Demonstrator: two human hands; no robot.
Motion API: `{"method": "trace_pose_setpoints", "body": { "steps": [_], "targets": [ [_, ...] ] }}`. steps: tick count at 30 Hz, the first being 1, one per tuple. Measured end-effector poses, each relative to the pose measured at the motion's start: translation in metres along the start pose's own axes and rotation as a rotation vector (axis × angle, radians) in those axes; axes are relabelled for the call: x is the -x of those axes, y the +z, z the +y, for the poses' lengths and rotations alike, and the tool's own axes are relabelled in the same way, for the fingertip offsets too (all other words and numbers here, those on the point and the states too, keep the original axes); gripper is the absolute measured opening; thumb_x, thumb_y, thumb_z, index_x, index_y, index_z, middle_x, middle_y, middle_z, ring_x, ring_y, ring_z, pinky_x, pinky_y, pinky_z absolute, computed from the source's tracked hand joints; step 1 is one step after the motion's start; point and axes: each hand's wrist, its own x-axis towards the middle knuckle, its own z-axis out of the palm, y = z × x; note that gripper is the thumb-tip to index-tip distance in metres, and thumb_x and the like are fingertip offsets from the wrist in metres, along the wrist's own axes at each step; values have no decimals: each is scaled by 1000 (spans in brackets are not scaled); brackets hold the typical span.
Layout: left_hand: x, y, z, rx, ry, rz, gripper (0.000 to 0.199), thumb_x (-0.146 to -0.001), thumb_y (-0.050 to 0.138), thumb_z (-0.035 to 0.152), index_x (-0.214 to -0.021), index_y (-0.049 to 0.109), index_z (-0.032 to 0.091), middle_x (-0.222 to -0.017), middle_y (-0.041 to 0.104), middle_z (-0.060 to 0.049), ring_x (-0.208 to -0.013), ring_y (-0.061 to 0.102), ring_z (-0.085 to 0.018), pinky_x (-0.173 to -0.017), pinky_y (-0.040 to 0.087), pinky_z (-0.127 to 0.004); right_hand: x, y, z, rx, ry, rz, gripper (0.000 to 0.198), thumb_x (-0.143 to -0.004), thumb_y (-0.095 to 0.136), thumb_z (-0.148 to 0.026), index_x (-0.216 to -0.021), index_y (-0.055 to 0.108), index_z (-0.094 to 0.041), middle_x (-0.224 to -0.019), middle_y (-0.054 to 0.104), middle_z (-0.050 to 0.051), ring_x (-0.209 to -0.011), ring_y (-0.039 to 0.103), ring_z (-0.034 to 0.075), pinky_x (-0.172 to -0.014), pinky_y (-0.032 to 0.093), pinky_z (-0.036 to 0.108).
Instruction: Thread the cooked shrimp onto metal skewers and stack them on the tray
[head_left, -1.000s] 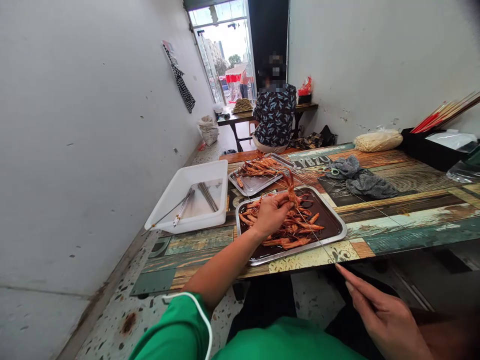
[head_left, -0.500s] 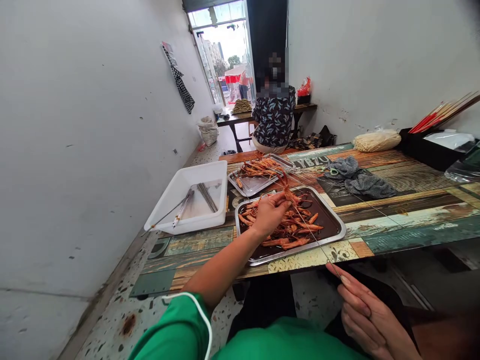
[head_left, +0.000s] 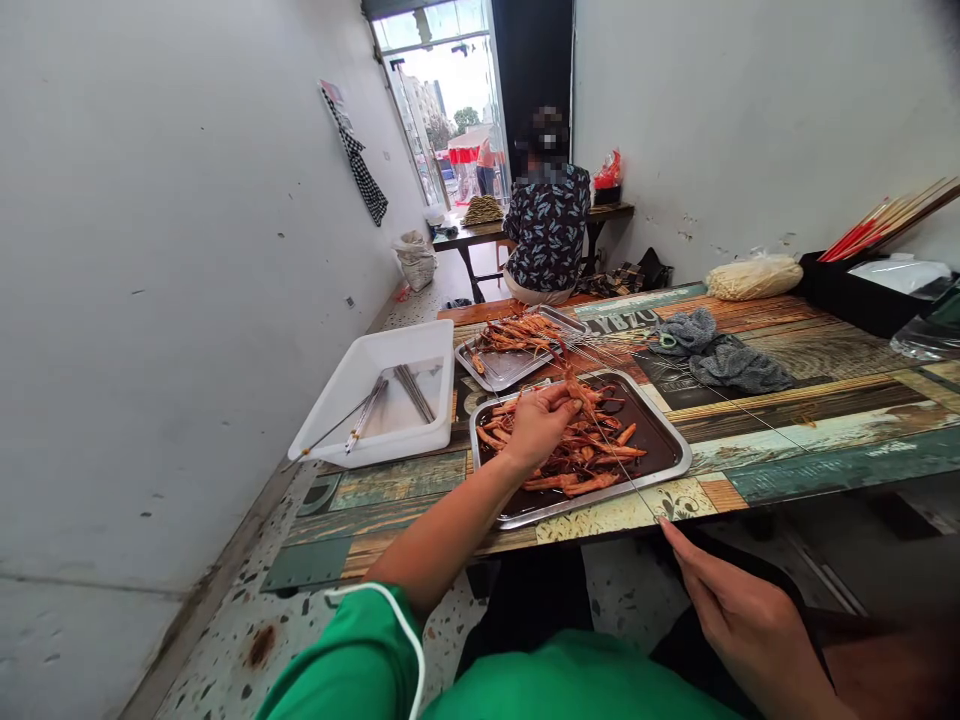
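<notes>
My left hand [head_left: 541, 425] is closed in a pinch over the front tray, gripping a reddish-brown piece of marinated food [head_left: 576, 390] whose exact kind I cannot make out. A thin metal skewer [head_left: 621, 462] runs from that piece down toward me. At its near end, by the table edge, is my right hand [head_left: 739, 590], with the forefinger along the skewer and the other fingers curled and partly hidden. Beneath my left hand, the metal tray [head_left: 679, 462] holds many similar long pieces in dark sauce.
Behind lies a second tray [head_left: 491, 380] with skewered pieces. A white tub [head_left: 360, 370] with metal skewers stands left. Grey cloths [head_left: 739, 365], a bagged bundle of sticks [head_left: 754, 280] and a black box [head_left: 855, 295] lie right. A seated person [head_left: 549, 235] faces away at another table.
The piece in my left hand has come down slightly, its long thin tips lower. My right hand has shifted up a little at the skewer's end and turned, its forefinger straighter.
</notes>
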Motion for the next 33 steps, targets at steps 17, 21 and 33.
{"method": "trace_pose_setpoints", "body": {
  "steps": [17, 21, 33],
  "targets": [
    [1, 2, 1, 130, -129, 39, 23, -62, 73, 27, -81, 67, 15, -82, 71, -3, -79, 65, -17, -80, 51, -34, -8, 13, -10, -1312, 793, -131, 33, -79, 62, -36, -109, 67, -23, -46, 18, -13, -30, 10, 0, -28, 17, 12],
    [1, 1, 1, 208, -171, 54, 26, -61, 75, 27, -81, 66, 13, -81, 69, -5, -72, 65, -15, -76, 52, -32, -8, 14, -1, -709, 529, 2, 41, -79, 62, -38, -113, 66, -16, -44, 45, -6, -37, 42, 5, -36, 37, 16],
    [2, 4, 1, 311, -241, 63, 17, -64, 73, 18, -77, 65, 11, -78, 68, -5, -69, 64, -13, -74, 54, -30, -6, 11, 8, -170, 78, 121, 31, -81, 56, -23, -110, 69, -21, -96, 73, 6, -79, 69, 18, -71, 55, 24]
  ]
}}
